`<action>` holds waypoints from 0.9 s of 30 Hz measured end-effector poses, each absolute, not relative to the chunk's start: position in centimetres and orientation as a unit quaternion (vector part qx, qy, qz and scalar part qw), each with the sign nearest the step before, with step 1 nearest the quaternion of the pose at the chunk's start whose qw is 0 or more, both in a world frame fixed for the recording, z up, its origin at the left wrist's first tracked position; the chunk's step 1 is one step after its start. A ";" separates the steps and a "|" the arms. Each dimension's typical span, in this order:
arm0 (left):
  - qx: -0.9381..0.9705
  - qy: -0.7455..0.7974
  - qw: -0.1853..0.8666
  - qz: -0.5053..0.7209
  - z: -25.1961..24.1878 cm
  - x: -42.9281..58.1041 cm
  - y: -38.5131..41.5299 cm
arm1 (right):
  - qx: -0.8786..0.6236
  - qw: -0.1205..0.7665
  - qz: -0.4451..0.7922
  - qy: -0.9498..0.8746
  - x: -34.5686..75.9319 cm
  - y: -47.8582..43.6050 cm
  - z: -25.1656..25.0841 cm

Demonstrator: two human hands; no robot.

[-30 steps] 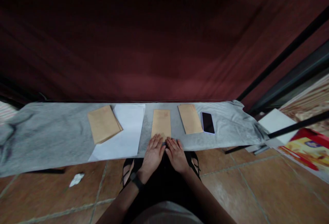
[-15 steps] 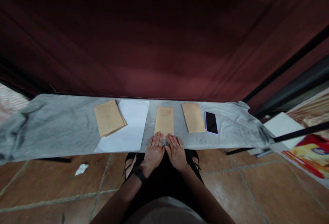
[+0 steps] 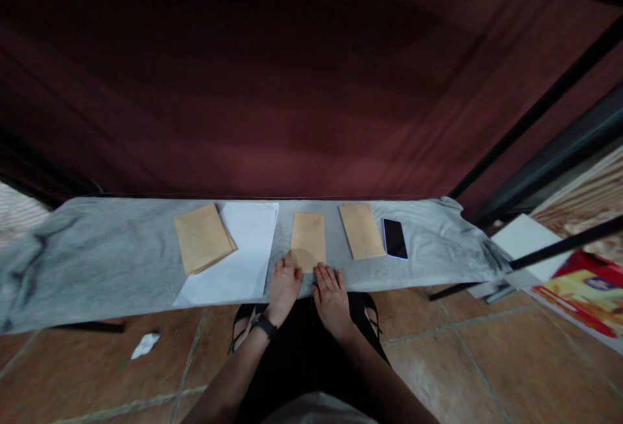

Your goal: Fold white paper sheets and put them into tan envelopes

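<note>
A brown envelope [image 3: 308, 238] lies lengthwise on the grey cloth [image 3: 97, 261] straight ahead. My left hand [image 3: 283, 282] rests at the envelope's near left corner, fingers curled and pressed together against its edge. My right hand [image 3: 329, 289] lies flat on the cloth at the near right corner, fingers stretched out and holding nothing. A second brown envelope [image 3: 361, 230] lies to the right, beside a black phone [image 3: 394, 239]. To the left, a small stack of brown envelopes [image 3: 202, 237] partly covers white paper sheets [image 3: 238, 261].
A dark red curtain [image 3: 292, 86] hangs behind the cloth-covered surface. Black metal bars [image 3: 559, 252] and a white sheet [image 3: 523, 236] stand at the right, with a colourful printed box [image 3: 584, 291]. A crumpled scrap of paper [image 3: 145, 344] lies on the tiled floor.
My left hand has slid left off the envelope's near end and curled at its left corner. My right hand has stayed flat. The view has shifted a little.
</note>
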State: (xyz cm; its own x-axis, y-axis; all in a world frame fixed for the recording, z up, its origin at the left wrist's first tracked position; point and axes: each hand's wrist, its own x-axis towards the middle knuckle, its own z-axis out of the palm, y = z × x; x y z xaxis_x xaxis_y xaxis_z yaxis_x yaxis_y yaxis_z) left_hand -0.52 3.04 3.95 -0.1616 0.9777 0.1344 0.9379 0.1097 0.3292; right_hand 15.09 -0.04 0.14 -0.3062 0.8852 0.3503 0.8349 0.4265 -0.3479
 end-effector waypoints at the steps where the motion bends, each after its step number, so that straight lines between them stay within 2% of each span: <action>1: 0.627 0.754 0.077 0.183 3.8 -0.8 3.5 | -0.533 0.254 0.050 -0.806 15.1 0.0 0.2; 7: 0.566 0.765 0.214 0.221 3.2 -2.2 5.1 | -0.521 0.271 0.059 -0.807 15.0 0.2 0.8; 13: 0.585 0.754 0.233 0.188 3.8 -2.1 4.6 | -0.485 0.249 0.059 -0.836 15.0 -0.4 1.1; 15: 0.599 0.754 0.207 0.175 4.0 -1.8 4.2 | -0.494 0.244 0.058 -0.832 15.0 -0.4 1.0; 20: 0.678 0.712 0.028 0.180 3.6 -0.1 3.5 | -0.508 0.242 0.038 -0.826 15.0 -0.1 0.0; 23: 0.756 0.626 0.029 0.187 2.5 1.4 4.1 | -0.499 0.244 0.027 -0.831 15.1 0.2 -1.2; 27: 0.807 0.575 0.048 0.129 1.3 2.7 6.3 | -0.489 0.251 0.025 -0.835 15.2 0.5 -2.2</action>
State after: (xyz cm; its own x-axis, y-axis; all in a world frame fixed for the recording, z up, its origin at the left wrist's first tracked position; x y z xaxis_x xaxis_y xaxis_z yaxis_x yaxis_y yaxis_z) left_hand 2.66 6.29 1.27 0.3060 0.9396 0.1531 0.9150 -0.3347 0.2252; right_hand 15.18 0.49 -2.18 -0.3957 0.8289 0.3955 0.8040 0.5208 -0.2871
